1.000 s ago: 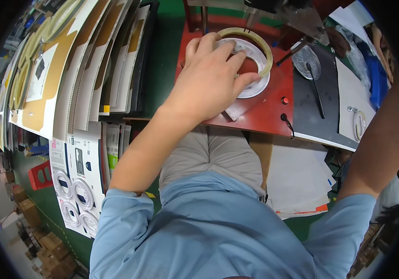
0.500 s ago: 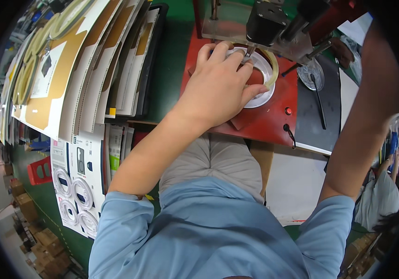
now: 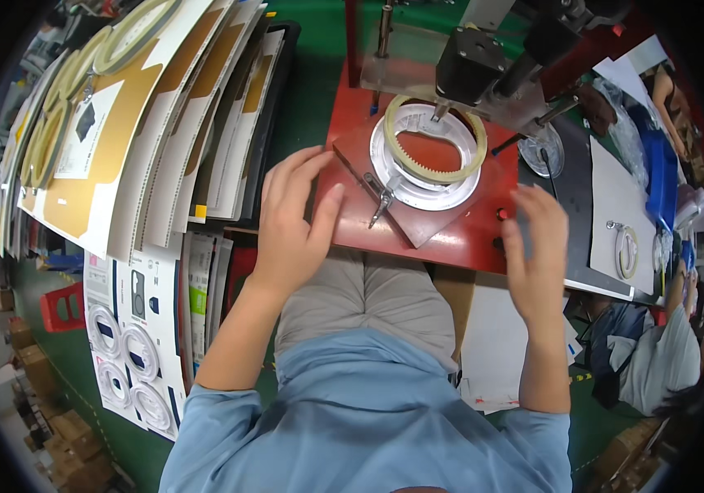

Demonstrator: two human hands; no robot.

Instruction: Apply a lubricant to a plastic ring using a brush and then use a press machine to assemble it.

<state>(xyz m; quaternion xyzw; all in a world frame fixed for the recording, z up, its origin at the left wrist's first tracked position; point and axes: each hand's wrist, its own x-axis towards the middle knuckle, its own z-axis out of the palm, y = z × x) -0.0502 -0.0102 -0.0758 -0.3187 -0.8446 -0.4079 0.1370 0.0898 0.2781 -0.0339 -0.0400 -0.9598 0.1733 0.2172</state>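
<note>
Hands hover at the front edge of a red press fixture (image 3: 459,238) on a green workbench (image 3: 311,74). The left hand (image 3: 294,222) is open, fingers spread, its fingertips at the fixture's left rim, holding nothing. The right hand (image 3: 537,255) is also open and empty, fingers loosely extended, just beside the fixture's right front corner. Between and beyond them a cream toothed ring (image 3: 434,140) sits on a white round plate (image 3: 422,185) on the fixture, under a dark press head (image 3: 475,66). A small metal clamp (image 3: 378,197) lies at the plate's left edge. Stacked printed cartons (image 3: 147,140) fan out on the left.
</note>
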